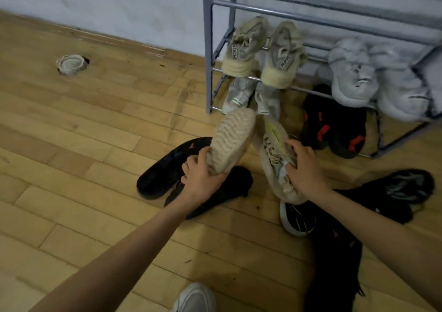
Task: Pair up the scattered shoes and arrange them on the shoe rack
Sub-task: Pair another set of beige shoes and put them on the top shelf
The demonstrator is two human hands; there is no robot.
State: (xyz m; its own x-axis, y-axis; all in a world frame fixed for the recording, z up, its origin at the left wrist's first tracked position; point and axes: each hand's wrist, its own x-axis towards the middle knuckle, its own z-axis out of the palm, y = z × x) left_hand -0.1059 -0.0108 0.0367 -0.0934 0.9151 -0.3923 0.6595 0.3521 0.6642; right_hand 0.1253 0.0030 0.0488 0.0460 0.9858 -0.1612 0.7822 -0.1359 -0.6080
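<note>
Status: past halfway, my estimate.

Shoe rack (208, 48), upper right of frame, is already holding four pairs. The beige pair (244, 48) and pale grey pair (351, 72) are sitting on the upper visible tier. The grey-white pair (239, 93) and black-red pair (318, 125) are sitting below. Can't tell if those lower ones are resting on bars or on the floor.

Fifth pair is in hand now, centre frame, just in front of the rack's lower tier:
- left hand (201, 172) is gripping the tan shoe (232, 139) near its heel, fingers curled round it, sole facing up
- right hand (303, 168) is clutching the striped tan shoe (272, 149) at the laces, fingers curled over the upper

Still waiting on the floor are a black shoe (162, 172) left of centre, a second black shoe (236, 182) under the left wrist, a dark shoe (406, 187) at right, and a white-soled black shoe (294, 220) below the right hand.

Count: 8 racked, 2 held, at least 4 loose. The dark heap (334, 259) at lower right is blurring together and could be hiding more.

Remaining: shelve the tan pair, then match and shelve the dark ones.
</note>
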